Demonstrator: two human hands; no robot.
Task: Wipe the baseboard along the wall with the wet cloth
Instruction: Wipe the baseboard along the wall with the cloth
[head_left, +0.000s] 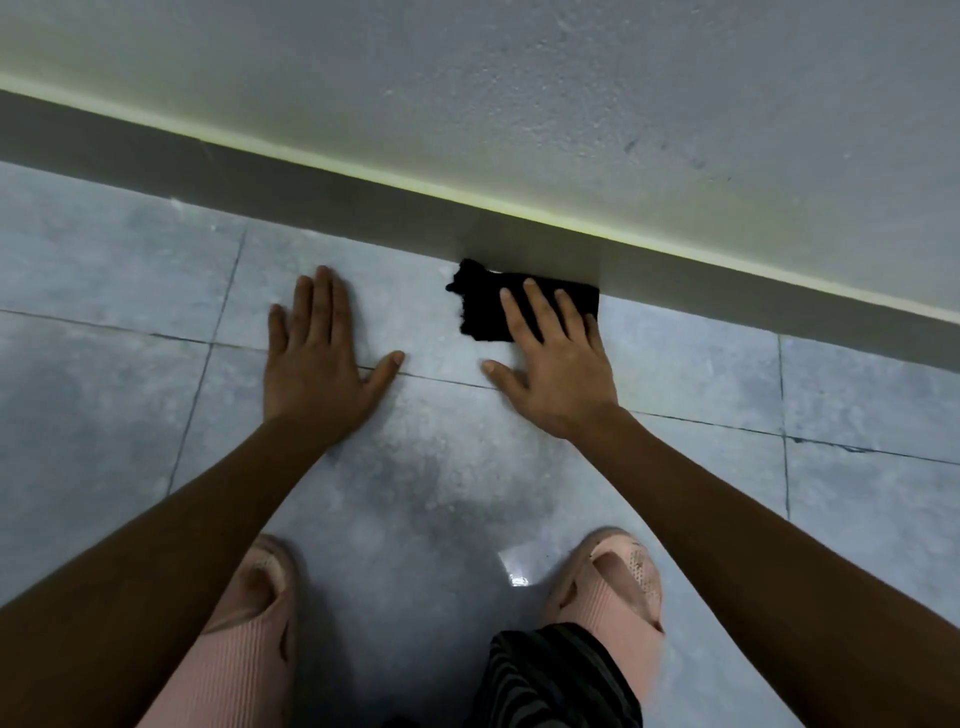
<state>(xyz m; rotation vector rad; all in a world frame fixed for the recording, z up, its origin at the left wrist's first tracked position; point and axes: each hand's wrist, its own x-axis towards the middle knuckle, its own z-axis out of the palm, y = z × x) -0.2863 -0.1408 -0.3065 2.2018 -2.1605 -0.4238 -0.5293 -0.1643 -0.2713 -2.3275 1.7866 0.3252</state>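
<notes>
A black cloth (480, 304) lies flat on the floor tiles with its far edge against the grey baseboard (311, 182), which runs diagonally from upper left to right under the white wall. My right hand (550, 358) rests flat on the cloth's right part, fingers spread over it and thumb out on the tile. My left hand (317, 358) is pressed flat on the bare tile to the left of the cloth, fingers apart, holding nothing.
Pale blue-grey floor tiles (104, 270) with dark grout lines fill the lower view. My two feet in pink slippers (608, 582) stand near the bottom edge. The white wall (571, 104) rises above the baseboard.
</notes>
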